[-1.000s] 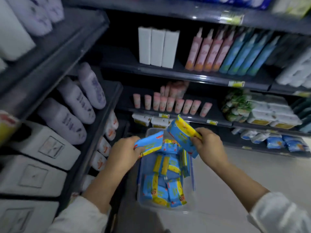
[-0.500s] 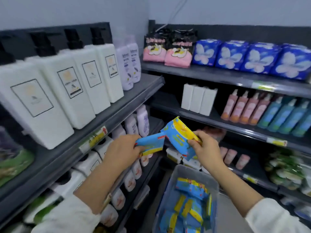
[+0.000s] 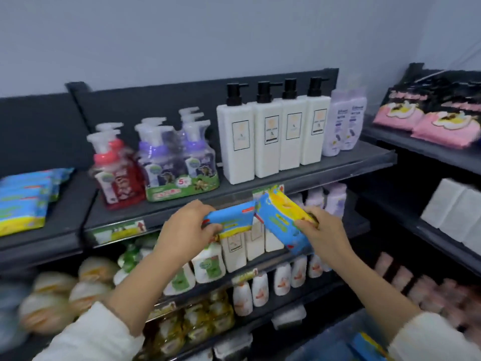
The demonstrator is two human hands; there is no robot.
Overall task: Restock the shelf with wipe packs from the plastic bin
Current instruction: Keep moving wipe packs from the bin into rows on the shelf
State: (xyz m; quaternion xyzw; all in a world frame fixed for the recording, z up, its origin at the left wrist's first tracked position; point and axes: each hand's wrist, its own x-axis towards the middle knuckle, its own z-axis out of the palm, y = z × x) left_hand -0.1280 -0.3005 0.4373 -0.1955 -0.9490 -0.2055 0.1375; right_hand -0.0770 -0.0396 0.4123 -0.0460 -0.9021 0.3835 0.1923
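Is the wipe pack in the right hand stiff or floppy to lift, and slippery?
Probably soft but not limp: the wipe pack holds its flat shape though the right hand grips only one edge. Likely light, since one hand carries it. Its plastic film may be slippery.

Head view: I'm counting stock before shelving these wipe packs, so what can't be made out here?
Head view throughout.
- Plastic bin: cut off by the bottom edge, partly behind the right sleeve; contents uncountable.
- Shelved wipe packs: cut off by the left edge.
- Print on the level pack in the left hand and tilted pack in the right hand: blurred.
- Rounded goods, lower left: motion-blurred.
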